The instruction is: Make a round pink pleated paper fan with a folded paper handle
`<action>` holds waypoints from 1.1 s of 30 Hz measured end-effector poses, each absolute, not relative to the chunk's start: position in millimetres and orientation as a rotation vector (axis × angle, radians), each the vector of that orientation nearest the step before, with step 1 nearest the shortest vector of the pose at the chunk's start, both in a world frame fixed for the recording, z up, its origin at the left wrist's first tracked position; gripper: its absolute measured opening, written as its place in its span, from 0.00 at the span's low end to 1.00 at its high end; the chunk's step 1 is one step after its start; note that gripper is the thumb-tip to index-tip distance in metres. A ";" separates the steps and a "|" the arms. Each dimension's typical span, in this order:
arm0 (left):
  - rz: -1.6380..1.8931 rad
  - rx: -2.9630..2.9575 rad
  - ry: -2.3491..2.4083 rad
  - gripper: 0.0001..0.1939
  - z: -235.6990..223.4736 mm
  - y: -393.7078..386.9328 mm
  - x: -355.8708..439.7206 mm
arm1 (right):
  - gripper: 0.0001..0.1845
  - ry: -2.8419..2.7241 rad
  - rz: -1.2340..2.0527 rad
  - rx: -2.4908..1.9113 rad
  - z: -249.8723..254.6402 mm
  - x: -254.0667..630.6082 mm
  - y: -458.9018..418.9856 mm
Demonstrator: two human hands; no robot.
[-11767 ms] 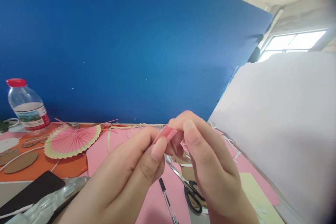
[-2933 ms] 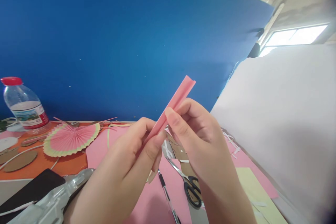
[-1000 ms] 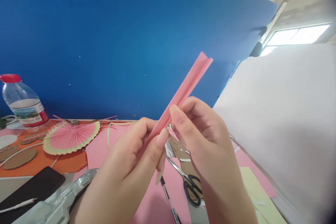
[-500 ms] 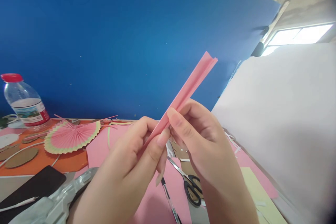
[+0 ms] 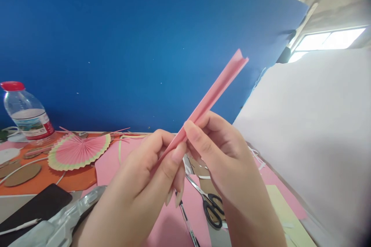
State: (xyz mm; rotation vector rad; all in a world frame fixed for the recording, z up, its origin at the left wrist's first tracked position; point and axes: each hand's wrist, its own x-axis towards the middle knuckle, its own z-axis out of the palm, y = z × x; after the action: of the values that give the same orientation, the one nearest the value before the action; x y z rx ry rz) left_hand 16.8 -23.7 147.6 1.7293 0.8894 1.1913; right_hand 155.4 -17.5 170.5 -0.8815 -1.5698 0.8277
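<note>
Capped bottle (image 5: 30, 123) — left hand (image 5: 145, 185) pinches paper (image 5: 216, 92).

So yeah, left hand (image 5: 145, 181) and right hand (image 5: 227, 154) are both bare, forearms (image 5: 249, 208) too, and the left fingernails (image 5: 177, 200) look kinda long and pointy.

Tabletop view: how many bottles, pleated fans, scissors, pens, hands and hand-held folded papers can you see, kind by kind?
Bottle: 1
Pleated fan: 1
Scissors: 1
Pen: 1
Left hand and right hand: 2
Folded pink paper, held in the fingers: 1
Total: 7
</note>
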 end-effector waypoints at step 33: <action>1.194 1.619 0.918 0.17 148.2 -31.1 23.7 | 0.15 -1.599 0.601 -0.977 172.2 156.9 -27.8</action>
State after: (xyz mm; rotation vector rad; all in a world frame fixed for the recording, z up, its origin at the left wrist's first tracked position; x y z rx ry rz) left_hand 23.7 -31.1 148.2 1.6188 0.9179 1.1938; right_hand 156.9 -27.8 172.2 -0.9765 -1.5986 0.6006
